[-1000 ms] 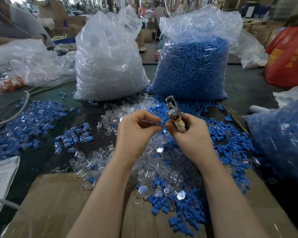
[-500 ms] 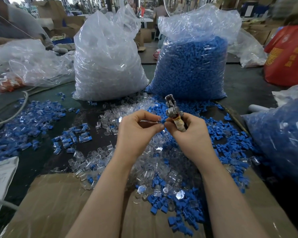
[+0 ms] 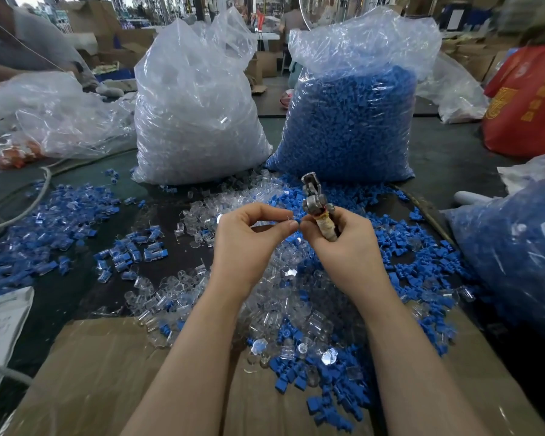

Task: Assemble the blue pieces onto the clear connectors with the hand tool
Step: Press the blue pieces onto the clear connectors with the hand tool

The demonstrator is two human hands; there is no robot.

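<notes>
Head cam: against the frame half a second back I saw almost no change. Both hands stayed raised over the pile, the thin blue sliver visible between them a second ago was gone from sight.

Left hand (image 3: 249, 237) had thumb and forefinger pinched together on a small clear part (image 3: 291, 220); too small for me to make out its shape. Right hand (image 3: 343, 243) was curled round the tape-wrapped handle of the metal hand tool (image 3: 315, 204), its steel head standing upright above the fist. Fingertips of the two hands nearly touched.

Loose blue plastic pieces (image 3: 422, 247) and clear plastic connectors (image 3: 283, 297) lay mixed in a heap on the dark table (image 3: 438, 152) directly under the hands, spilling onto the brown cardboard sheet (image 3: 92, 372) at the near edge. A separate scatter of blue-and-clear parts (image 3: 60, 209) sat well to the left.

Behind the heap stood a big clear bag of clear connectors (image 3: 195, 114) and, just beside it, a big clear bag of blue pieces (image 3: 350, 121). Another bag of blue parts (image 3: 516, 247) was at the right edge, a red bag (image 3: 526, 102) beyond it. Both forearms hid part of the heap.
</notes>
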